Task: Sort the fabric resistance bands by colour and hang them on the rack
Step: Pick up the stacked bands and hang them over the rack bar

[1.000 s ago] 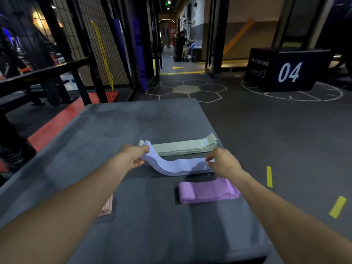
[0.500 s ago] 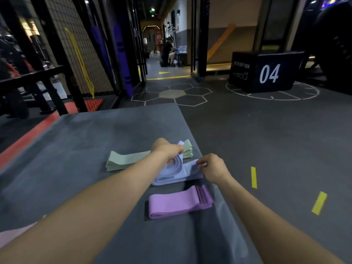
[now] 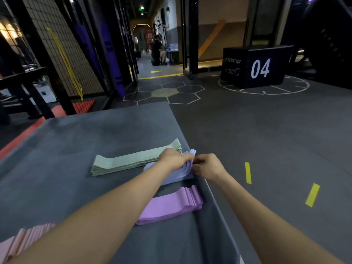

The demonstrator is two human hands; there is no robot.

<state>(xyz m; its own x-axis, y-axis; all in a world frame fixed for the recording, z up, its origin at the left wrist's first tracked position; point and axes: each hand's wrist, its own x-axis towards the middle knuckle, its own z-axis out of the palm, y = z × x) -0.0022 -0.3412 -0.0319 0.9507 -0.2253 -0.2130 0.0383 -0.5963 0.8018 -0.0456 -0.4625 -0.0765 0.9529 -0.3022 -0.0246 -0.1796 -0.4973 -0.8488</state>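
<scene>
Several stacks of fabric bands lie on a grey padded table point(image 3: 80, 141). My left hand point(image 3: 174, 159) grips the folded-over end of the lavender-blue bands point(image 3: 179, 177) near the table's right edge. My right hand point(image 3: 206, 165) pinches the same ends from the right, so both hands meet on the fold. A pale green stack point(image 3: 131, 161) lies flat just behind them. In front, a purple stack point(image 3: 169, 204) rests flat. A pink stack point(image 3: 24, 239) shows at the bottom left, partly cut off by the frame.
The table's right edge drops to a dark gym floor with yellow tape marks point(image 3: 248, 172). A black plyo box marked 04 point(image 3: 257, 66) stands at the back right. A black metal frame with a yellow band point(image 3: 65, 60) rises at the back left. A person sits far down the corridor point(image 3: 157, 52).
My left hand has carried the left end of the lavender-blue bands rightward, folding the stack over until it met my right hand. The view has shifted left across the table.
</scene>
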